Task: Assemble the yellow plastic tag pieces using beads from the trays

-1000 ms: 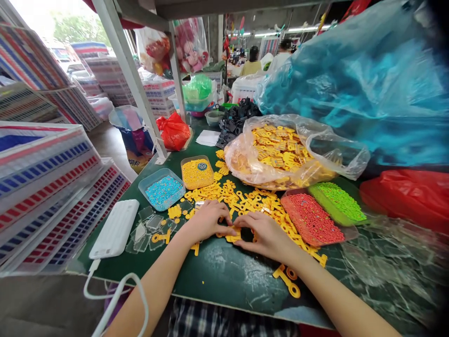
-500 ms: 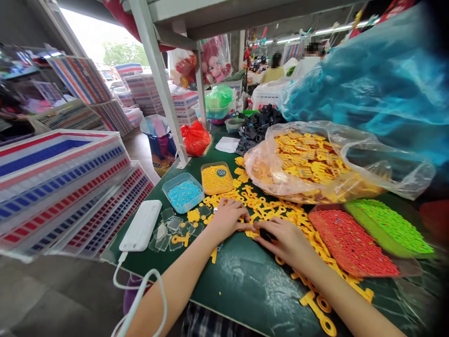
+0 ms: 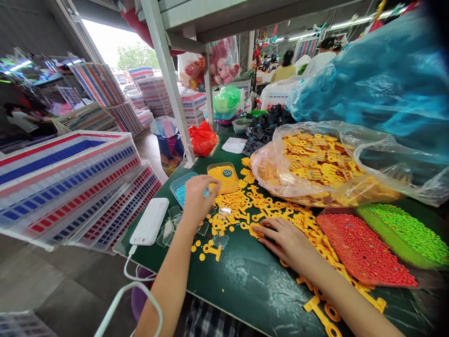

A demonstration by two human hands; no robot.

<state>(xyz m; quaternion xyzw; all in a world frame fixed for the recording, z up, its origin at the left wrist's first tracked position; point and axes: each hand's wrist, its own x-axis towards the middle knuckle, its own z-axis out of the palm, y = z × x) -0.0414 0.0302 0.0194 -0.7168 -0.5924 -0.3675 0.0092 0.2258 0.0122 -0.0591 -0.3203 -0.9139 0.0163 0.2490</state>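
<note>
- Small yellow plastic pieces (image 3: 273,208) strewn across the green tabletop (image 3: 245,281), between the bead trays and the clear bag (image 3: 264,171) filled with more of them.
- Likely light and stiff, slick-faced; thin necks on the ring-ended ones might snap if bent. Best pinched by the side edges, flat to the tabletop.
- Clear plastic squares (image 3: 168,229) lie near the white power bank (image 3: 150,222). Probably brittle, easily scratched; edges only.
- Beads: tiny, prone to roll; suited to a fingertip pinch.
- Left hand (image 3: 198,199) over the blue-bead tray (image 3: 184,178), beside the yellow-bead tray (image 3: 228,191). Grip curled, fingers bent; cannot tell how far it is open or if anything is pinched.
- Right hand (image 3: 289,241) low at the scatter, grip loosely curved, fingertips at a yellow piece. Held or merely touched: cannot tell.
- Left hand and wrist hide much of the blue-bead tray. Right palm unseen; pieces beneath it covered.
- Green-bead tray (image 3: 373,234) dim and blurred toward the frame's right side; lowest ring-ended piece (image 3: 317,310) cut off by the bottom edge.
</note>
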